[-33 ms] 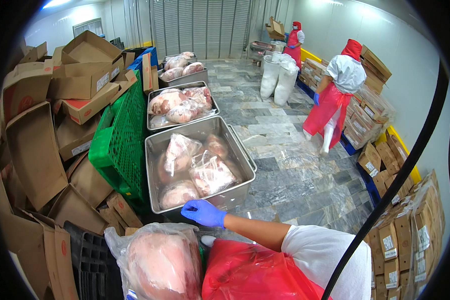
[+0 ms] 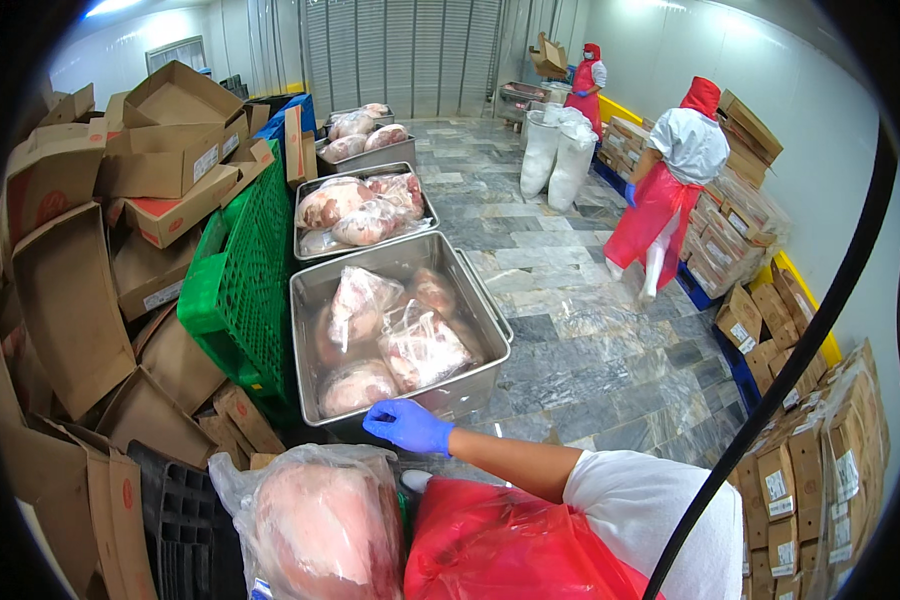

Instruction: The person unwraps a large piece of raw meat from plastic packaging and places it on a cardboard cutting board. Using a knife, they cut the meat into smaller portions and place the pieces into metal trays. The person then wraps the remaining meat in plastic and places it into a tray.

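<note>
My right hand (image 2: pixel 408 426), in a blue glove, is at the near rim of a steel tub (image 2: pixel 500 350). Its fingers curl downward there, closed on the rim as far as I can see. Cloudy liquid and several plastic-wrapped pieces of meat (image 2: pixel 425 350) fill the tub. Close in front of me, left of my red apron (image 2: pixel 510 545), is a large pale piece of meat (image 2: pixel 315 520) in a clear plastic bag. What supports this bag is hidden. My left hand is out of the picture.
More steel tubs of meat (image 2: pixel 370 215) line up beyond. On the left, opened cardboard boxes (image 2: pixel 70 310) pile beside a green plastic pallet (image 2: pixel 240 290). Stacked cartons (image 2: pixel 810 470) line the right wall. Two co-workers in red aprons (image 2: pixel 655 215) and white sacks (image 2: pixel 572 165) stand farther off.
The nearer co-worker on the right has shifted very slightly to the left. My right hand, the tub and the bagged meat have stayed in place.
</note>
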Demonstrator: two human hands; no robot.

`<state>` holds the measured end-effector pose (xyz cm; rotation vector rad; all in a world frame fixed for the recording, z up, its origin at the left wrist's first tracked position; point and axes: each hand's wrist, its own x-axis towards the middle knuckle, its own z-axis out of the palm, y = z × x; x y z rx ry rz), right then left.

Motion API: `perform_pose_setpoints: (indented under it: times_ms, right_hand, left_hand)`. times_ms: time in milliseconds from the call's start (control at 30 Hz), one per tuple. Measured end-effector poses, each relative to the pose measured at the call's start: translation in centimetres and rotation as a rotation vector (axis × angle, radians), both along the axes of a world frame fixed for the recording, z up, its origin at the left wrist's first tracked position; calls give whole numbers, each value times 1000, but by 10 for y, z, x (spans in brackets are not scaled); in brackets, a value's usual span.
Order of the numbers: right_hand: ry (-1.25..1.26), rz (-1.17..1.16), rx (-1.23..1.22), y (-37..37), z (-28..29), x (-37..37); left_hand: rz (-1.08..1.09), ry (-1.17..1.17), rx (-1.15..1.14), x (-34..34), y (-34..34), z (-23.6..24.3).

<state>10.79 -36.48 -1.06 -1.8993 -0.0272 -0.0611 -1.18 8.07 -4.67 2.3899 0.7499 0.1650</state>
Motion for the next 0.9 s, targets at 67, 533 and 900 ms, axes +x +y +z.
perform_pose_setpoints:
  times_ms: [67,533,900]
  right_hand:
    - [41,12,13,1,5,-9]
    - [172,-6,93,12,7,-18]
    - [104,-32,17,17,20,-23]
  left_hand:
    - [-54,-18,20,-7,15,-8]
    - [-67,110,471,-20,9,42]
    - [-182,-393,-349,41,-23,-64]
